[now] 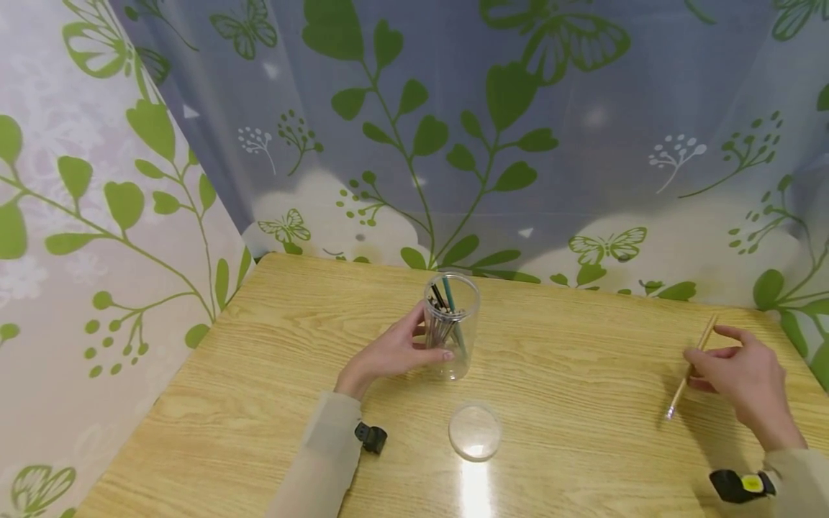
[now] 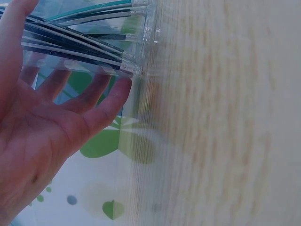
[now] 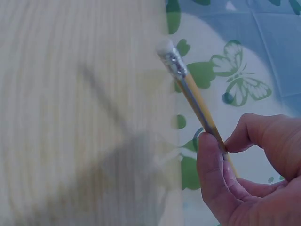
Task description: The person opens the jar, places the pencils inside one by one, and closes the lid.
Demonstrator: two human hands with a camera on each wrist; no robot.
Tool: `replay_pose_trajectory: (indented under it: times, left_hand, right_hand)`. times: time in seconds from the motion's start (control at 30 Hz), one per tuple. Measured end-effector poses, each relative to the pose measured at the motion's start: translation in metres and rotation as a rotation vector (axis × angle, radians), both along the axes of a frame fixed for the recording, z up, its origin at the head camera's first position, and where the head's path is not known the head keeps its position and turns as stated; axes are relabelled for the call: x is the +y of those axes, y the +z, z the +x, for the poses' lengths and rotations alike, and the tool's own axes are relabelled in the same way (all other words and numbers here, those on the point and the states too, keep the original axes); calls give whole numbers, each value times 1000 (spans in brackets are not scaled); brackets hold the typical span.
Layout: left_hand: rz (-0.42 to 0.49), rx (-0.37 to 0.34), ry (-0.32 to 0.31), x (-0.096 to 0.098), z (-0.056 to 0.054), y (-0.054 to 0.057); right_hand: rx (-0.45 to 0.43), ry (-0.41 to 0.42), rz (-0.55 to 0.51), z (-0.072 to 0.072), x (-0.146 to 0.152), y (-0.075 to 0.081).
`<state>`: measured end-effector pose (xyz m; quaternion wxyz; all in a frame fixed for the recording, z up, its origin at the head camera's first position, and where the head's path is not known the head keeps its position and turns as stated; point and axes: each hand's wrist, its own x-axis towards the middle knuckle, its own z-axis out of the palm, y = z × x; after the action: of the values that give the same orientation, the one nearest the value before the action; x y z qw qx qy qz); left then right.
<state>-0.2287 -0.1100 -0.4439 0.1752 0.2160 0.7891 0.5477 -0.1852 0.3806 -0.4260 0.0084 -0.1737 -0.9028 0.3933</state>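
Observation:
A clear cylindrical jar (image 1: pixel 470 332) stands on the table, with several dark pencils and a teal one (image 1: pixel 448 289) leaning inside. My left hand (image 1: pixel 393 350) grips its left side, thumb across the front and the other fingers behind. In the left wrist view, silvery ends of the pencils (image 2: pixel 94 47) gather near the jar's bottom. Far to the right, my right hand (image 1: pixel 745 368) pinches a yellow pencil (image 1: pixel 680 394) between thumb and fingers, above the table. Its white eraser (image 3: pixel 165 46) and metal ferrule point down toward me. Its other end points up and away.
A round clear lid (image 1: pixel 475 432) lies flat on the wooden table (image 1: pixel 570 403), in front of the jar. Behind the table's far edge hangs a blue and white cloth (image 1: pixel 589 129) with green leaves and butterflies. Similar cloth (image 1: pixel 84 288) covers the left side.

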Motion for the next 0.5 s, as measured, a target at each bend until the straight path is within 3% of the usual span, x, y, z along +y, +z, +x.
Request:
replay_pose_trajectory:
  times: [0.17, 0.5]
  left_hand:
    - [-2, -4, 8, 0, 1, 0]
    - [-14, 4, 9, 0, -2, -3]
  right_hand:
    - [55, 12, -88, -3, -8, 9]
    - [127, 45, -99, -12, -22, 29]
